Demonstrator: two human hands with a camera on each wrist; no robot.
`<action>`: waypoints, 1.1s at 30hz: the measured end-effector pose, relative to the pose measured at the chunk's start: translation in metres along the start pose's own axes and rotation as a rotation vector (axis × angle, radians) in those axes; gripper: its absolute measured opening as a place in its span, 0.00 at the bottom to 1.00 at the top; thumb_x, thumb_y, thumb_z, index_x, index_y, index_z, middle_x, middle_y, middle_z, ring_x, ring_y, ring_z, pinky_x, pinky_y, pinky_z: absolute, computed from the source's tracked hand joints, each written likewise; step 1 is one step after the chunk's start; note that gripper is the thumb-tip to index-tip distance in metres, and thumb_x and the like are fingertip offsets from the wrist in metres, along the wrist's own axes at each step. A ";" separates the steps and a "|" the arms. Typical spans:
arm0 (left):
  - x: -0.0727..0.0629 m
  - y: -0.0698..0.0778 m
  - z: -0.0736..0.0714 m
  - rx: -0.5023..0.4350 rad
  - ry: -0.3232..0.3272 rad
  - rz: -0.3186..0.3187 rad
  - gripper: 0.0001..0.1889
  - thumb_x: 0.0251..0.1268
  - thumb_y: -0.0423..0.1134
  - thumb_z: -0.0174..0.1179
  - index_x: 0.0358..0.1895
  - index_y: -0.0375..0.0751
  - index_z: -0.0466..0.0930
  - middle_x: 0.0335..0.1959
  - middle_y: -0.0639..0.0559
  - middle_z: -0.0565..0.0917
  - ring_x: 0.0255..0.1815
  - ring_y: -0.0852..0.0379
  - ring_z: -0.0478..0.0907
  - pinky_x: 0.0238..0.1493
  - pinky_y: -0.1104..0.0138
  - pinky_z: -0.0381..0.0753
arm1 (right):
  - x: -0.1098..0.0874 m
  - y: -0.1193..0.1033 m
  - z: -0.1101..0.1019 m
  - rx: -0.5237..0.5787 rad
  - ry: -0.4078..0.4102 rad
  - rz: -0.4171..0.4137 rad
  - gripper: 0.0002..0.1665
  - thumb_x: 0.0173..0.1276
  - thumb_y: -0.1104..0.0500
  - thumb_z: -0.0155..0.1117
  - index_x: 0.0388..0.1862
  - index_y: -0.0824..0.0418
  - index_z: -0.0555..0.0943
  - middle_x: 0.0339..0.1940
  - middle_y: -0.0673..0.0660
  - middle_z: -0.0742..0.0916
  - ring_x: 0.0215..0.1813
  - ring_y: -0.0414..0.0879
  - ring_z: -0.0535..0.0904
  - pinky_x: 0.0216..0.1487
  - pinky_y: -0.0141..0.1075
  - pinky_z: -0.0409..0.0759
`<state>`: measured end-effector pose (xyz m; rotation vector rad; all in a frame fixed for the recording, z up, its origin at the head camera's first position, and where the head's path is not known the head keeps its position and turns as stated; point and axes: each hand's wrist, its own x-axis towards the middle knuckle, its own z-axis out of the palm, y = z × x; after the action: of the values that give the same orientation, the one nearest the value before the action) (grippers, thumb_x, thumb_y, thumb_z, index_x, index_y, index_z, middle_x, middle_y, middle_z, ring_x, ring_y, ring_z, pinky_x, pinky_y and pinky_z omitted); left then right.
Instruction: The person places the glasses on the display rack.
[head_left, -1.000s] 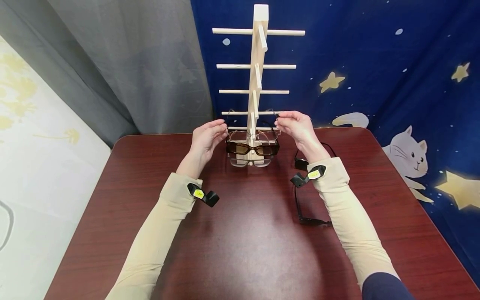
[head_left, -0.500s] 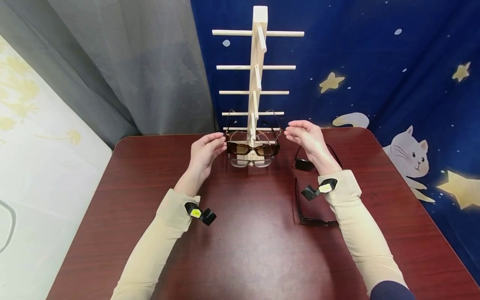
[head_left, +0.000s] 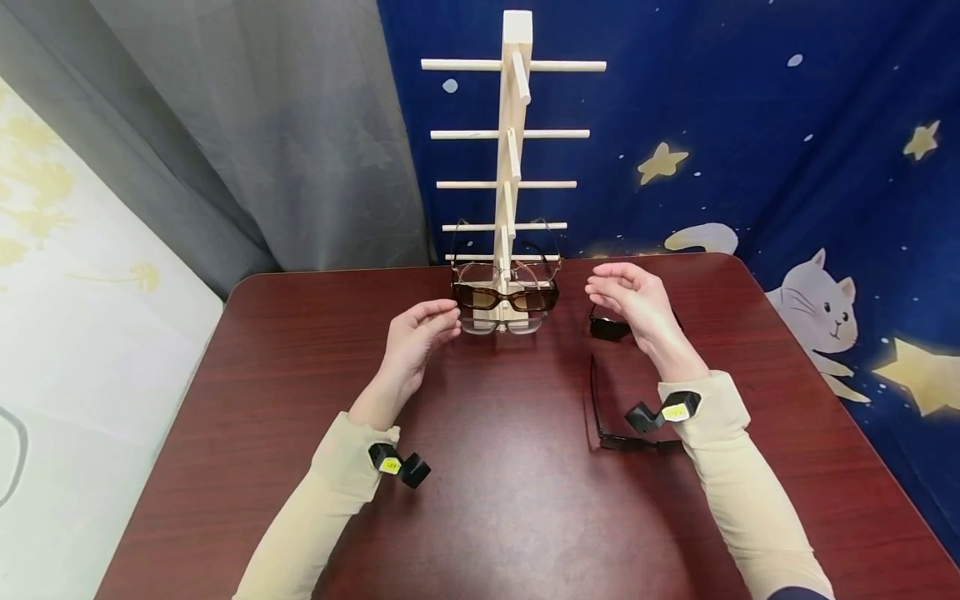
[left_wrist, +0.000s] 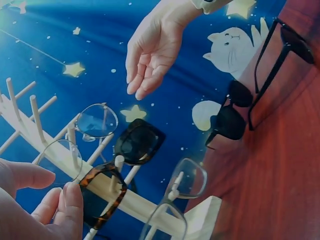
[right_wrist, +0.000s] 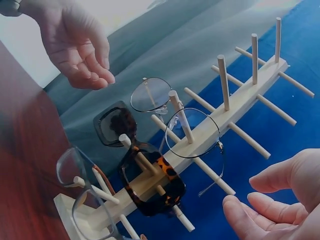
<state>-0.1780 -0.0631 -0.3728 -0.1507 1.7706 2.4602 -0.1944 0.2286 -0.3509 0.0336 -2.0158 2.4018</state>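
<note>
A wooden glasses rack [head_left: 514,108] stands at the table's back. On its lower pegs sit wire-rimmed eyeglasses [right_wrist: 218,143], tortoiseshell sunglasses [right_wrist: 172,182] below them, and clear-framed eyeglasses [head_left: 523,326] lowest. My left hand [head_left: 420,337] is at the rack's left, fingers loosely bent with nothing between them, fingertips close beside the tortoiseshell pair. Right of the rack, my right hand [head_left: 637,307] hovers with relaxed fingers and holds nothing. Black sunglasses [left_wrist: 230,122] lie on the table, partly behind that hand in the head view.
A second black-framed pair [head_left: 626,442] lies folded out on the red-brown table [head_left: 480,500], beside my right wrist. Bare pegs [head_left: 555,66] stick out from the rack's upper part. Grey and star-patterned blue curtains [head_left: 712,100] hang behind.
Both hands have left the sides of the wire-rimmed eyeglasses, which stay on the rack. My left hand has come down toward me; my right has drawn back and to the right.
</note>
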 end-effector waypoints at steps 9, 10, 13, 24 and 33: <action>-0.009 -0.027 0.002 0.103 -0.031 -0.001 0.13 0.59 0.21 0.58 0.47 0.19 0.74 0.26 0.54 0.83 0.26 0.62 0.81 0.35 0.69 0.83 | -0.022 0.008 -0.013 0.000 -0.009 -0.028 0.07 0.64 0.73 0.58 0.41 0.67 0.76 0.30 0.54 0.86 0.33 0.40 0.84 0.41 0.30 0.82; -0.010 -0.030 0.002 0.114 -0.033 -0.004 0.13 0.58 0.21 0.58 0.47 0.19 0.75 0.25 0.54 0.83 0.26 0.61 0.81 0.35 0.69 0.83 | -0.024 0.009 -0.015 -0.006 -0.008 -0.030 0.08 0.64 0.73 0.58 0.42 0.68 0.76 0.31 0.54 0.86 0.33 0.40 0.84 0.41 0.30 0.82; -0.013 -0.038 0.004 0.138 -0.041 -0.009 0.12 0.58 0.21 0.58 0.45 0.20 0.76 0.25 0.54 0.83 0.25 0.62 0.81 0.36 0.66 0.83 | -0.031 0.011 -0.019 -0.026 -0.001 -0.039 0.08 0.64 0.72 0.59 0.42 0.67 0.77 0.30 0.53 0.86 0.34 0.39 0.84 0.41 0.30 0.82; -0.021 -0.066 0.015 0.172 -0.095 -0.016 0.12 0.56 0.21 0.58 0.44 0.20 0.77 0.26 0.51 0.83 0.25 0.62 0.80 0.38 0.61 0.83 | -0.050 0.028 -0.043 -0.016 0.012 -0.076 0.07 0.63 0.71 0.61 0.40 0.64 0.79 0.32 0.52 0.86 0.35 0.41 0.85 0.41 0.31 0.82; -0.025 -0.081 0.029 0.139 -0.136 -0.054 0.13 0.55 0.21 0.58 0.45 0.17 0.75 0.25 0.51 0.82 0.25 0.61 0.80 0.35 0.65 0.83 | -0.023 0.128 -0.140 -0.005 0.018 -0.132 0.20 0.62 0.68 0.64 0.53 0.70 0.76 0.44 0.66 0.84 0.44 0.52 0.84 0.44 0.39 0.82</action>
<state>-0.1416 -0.0107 -0.4360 -0.0188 1.8453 2.2443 -0.1757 0.3442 -0.5014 0.1398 -1.9461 2.3091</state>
